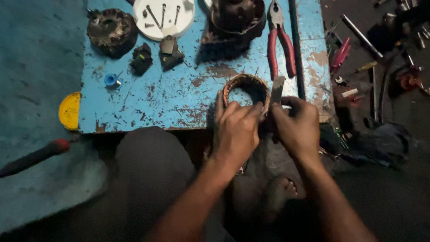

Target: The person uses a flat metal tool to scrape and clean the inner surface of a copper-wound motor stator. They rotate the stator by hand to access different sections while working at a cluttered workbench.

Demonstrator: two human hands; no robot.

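Note:
A ring-shaped stator with copper windings [245, 83] stands at the near edge of the chipped blue table [170, 94]. My left hand [236, 127] grips its near rim, fingers hooked over the top. My right hand [296, 125] holds a flat grey metal blade [277, 90] upright against the ring's right side. My knees and one bare foot show below the table edge.
Red-handled pliers [280, 40] lie behind the ring. A dark motor housing [235, 20], a round rotor part [111, 30], a white plate with screws [164, 17], two small black parts, a blue cap [110, 80]. Yellow lid [70, 110], red-handled tool [33, 157] left. Tools litter the floor right.

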